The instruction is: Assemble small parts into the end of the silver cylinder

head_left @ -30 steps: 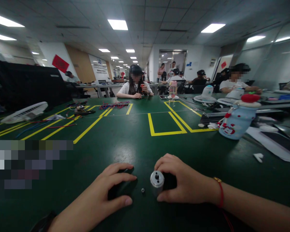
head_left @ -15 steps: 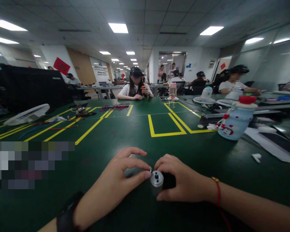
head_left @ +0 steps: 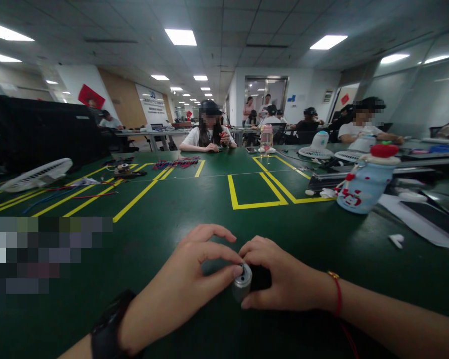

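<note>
A small silver cylindrical motor (head_left: pixel 242 287) stands with its holed end face up, near the front of the green table (head_left: pixel 172 209). My right hand (head_left: pixel 280 274) is closed around the motor's right side, thumb in front and fingers behind. Over the top of the motor, the thumb and index finger of my left hand (head_left: pixel 194 269) pinch together at its centre shaft. What they hold is mostly hidden now; a tiny shiny metal piece showed there earlier. The other fingers of the left hand are raised and curved.
A light blue bottle (head_left: pixel 368 184) with a red lid stands at right, near white earbud-like pieces (head_left: pixel 396 241). Bundled wires (head_left: pixel 177 162) and a white fan (head_left: pixel 39 175) lie at left. Across the table sits a person (head_left: pixel 208 129). Yellow tape (head_left: pixel 260 205) marks the tabletop.
My left fingertips have moved right, from beside the motor's rim to over its top face, now covering part of it. The right hand keeps its hold. The view has shifted slightly.
</note>
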Demonstrator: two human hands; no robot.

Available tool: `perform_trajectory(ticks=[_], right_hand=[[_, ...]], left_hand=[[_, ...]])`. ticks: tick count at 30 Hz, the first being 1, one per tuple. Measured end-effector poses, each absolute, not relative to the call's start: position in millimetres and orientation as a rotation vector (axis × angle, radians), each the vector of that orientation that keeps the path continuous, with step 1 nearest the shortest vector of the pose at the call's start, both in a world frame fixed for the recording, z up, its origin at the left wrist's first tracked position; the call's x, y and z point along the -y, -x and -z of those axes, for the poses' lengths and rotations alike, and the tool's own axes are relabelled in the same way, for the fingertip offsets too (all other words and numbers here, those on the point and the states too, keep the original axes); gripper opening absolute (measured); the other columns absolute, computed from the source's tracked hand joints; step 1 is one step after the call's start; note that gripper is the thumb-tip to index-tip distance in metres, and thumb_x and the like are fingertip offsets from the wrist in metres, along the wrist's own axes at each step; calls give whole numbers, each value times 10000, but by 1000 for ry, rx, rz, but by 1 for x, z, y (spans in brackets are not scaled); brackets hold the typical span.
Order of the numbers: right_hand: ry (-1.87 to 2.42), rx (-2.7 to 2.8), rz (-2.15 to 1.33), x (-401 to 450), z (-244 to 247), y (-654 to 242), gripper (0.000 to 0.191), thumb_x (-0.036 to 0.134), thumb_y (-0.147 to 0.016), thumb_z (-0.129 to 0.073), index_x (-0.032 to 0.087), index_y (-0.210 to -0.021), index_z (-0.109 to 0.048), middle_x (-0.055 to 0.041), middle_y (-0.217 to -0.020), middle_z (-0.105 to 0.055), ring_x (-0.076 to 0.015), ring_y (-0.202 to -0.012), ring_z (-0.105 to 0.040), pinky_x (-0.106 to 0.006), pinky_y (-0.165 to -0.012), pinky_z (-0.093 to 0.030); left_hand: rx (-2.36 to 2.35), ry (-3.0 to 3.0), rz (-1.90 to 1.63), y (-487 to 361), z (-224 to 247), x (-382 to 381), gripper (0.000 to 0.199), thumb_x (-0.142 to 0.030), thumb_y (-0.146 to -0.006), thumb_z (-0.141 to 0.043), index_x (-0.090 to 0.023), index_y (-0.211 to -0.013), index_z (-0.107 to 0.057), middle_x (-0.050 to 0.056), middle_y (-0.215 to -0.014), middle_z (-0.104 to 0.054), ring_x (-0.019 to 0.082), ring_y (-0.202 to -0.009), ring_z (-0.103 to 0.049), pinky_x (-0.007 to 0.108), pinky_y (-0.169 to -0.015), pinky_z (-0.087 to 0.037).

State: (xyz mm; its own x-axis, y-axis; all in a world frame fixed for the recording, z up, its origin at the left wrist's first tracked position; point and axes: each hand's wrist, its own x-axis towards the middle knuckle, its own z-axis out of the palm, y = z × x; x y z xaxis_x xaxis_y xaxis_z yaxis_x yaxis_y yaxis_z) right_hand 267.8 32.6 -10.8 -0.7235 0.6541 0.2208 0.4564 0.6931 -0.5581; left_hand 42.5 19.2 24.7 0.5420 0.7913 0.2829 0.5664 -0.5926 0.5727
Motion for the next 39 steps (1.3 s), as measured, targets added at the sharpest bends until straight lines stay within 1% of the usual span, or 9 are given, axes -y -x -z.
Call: perform_trajectory(ticks=[3, 9, 14, 19, 23, 29, 32, 37, 39], right_hand=[[857, 2497, -681, -32, 11, -268, 383, 413, -699, -805, 221, -993, -652, -22, -1061, -630, -220, -1006, -526, -368, -895, -376], [878, 2481, -678, -33, 11, -267, 398, 405, -680, -820, 210, -979, -644, -29, -1063, -635, -221, -985, -530, -376, -890, -380], [875, 2485, -679, -33, 10, -267, 418, 416, -675, -825, 196, -983, -646, -31, -1066, -637, -214, -972, -532, -370, -885, -380], [888, 2479, -688, -31, 10, -268, 406, 409, -677, -825, 198, -975, -647, -30, -1072, -634, -216, -984, -529, -370, -887, -379], [894, 2474, -693, -31, 9, -266, 389, 399, -684, -818, 203, -974, -647, -33, -1065, -634, -217, -971, -529, -375, -881, -384], [893, 2480, -677, -32, 9, -265, 385, 403, -688, -814, 205, -974, -648, -29, -1059, -635, -218, -971, -527, -378, -885, -382], [889, 2488, -674, -31, 10, -266, 382, 415, -695, -805, 209, -976, -649, -31, -1056, -634, -222, -972, -525, -377, -881, -385], [896, 2499, -664, -31, 10, -267, 395, 429, -700, -798, 224, -1005, -652, -29, -1037, -622, -227, -970, -524, -380, -875, -389], [894, 2501, -660, -32, 10, -267, 396, 433, -697, -801, 223, -997, -651, -29, -1040, -625, -226, -962, -525, -381, -870, -391]], left_hand=[[-1105, -2408, -710, -44, -24, -18, 184, -238, -869, -644, -375, -930, -750, -15, -1208, -591, 238, -1129, -559, 419, -971, -439], [-1114, -2321, -683, -27, -21, -21, 289, -249, -896, -613, -389, -1146, -654, -10, -1280, -563, 228, -1186, -540, 412, -1029, -419], [-1224, -2253, -576, -1, 0, -20, 200, -295, -894, -613, -340, -1085, -655, 12, -1299, -546, 253, -1220, -512, 462, -1054, -396], [-1252, -2276, -505, 7, 19, -11, 250, -294, -846, -669, -356, -1088, -654, 18, -1345, -518, 286, -1254, -471, 481, -1026, -420], [-1237, -2312, -532, 6, 22, -10, 248, -279, -820, -693, -345, -1058, -675, 27, -1317, -549, 293, -1234, -484, 489, -1024, -418], [-1238, -2285, -588, -9, 4, -13, 219, -246, -829, -673, -329, -1030, -698, 26, -1283, -582, 276, -1192, -528, 471, -1019, -422], [-1209, -2287, -656, -27, -13, -15, 187, -288, -856, -656, -346, -1028, -705, 10, -1278, -580, 259, -1183, -535, 455, -1022, -418], [-1114, -2379, -691, -46, -32, -20, 125, -290, -867, -658, -357, -897, -759, -6, -1224, -601, 252, -1143, -550, 432, -985, -436], [-1099, -2359, -722, -44, -34, -20, 136, -297, -880, -644, -357, -895, -764, -6, -1203, -607, 241, -1117, -565, 414, -969, -449]])
